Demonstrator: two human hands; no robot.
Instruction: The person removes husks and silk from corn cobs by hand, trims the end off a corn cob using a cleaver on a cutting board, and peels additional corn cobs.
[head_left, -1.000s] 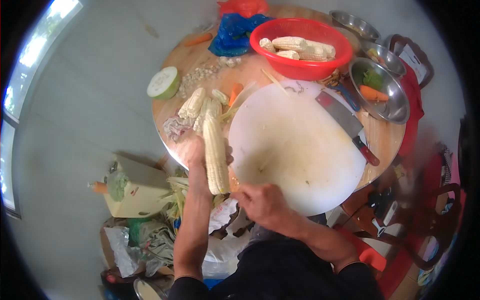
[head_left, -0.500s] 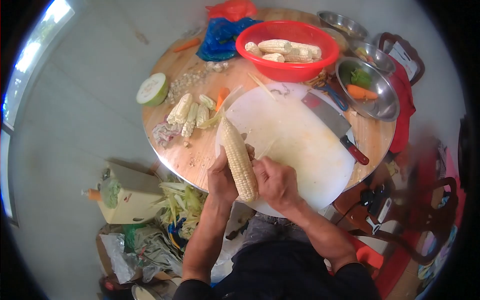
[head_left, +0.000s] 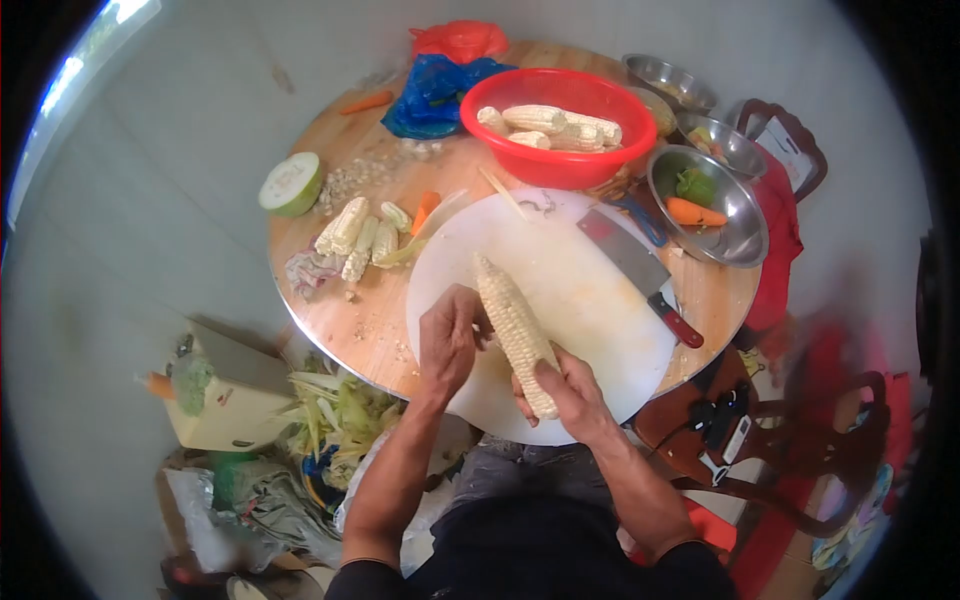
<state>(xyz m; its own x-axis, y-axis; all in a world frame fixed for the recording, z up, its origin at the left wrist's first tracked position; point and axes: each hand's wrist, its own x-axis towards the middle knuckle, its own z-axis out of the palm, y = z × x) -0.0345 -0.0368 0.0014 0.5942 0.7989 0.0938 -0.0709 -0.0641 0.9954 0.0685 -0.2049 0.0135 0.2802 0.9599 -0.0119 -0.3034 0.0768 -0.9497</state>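
A husked ear of corn [head_left: 515, 320] with pale kernels is tilted above the white cutting board [head_left: 600, 340], its narrow tip pointing away from me. My right hand [head_left: 574, 395] grips its thick lower end, thumb on top. Beside the corn, on its left, my left hand [head_left: 452, 342] is closed with the fingertips curled together. Anything pinched between those fingertips is too small to make out. On the board's right side lies a cleaver [head_left: 640, 265] with a dark red handle.
Beyond the board, a red basin [head_left: 560, 170] holds several husked ears. Corn pieces [head_left: 345, 228] and a cut melon [head_left: 292, 185] lie to the left. Metal bowls [head_left: 745, 225] stand at the right. Husks [head_left: 335, 405] pile below the table's left edge.
My left hand has let go of the corn and moved left of it. The right hand now wraps around the lower end. The view has shifted slightly.
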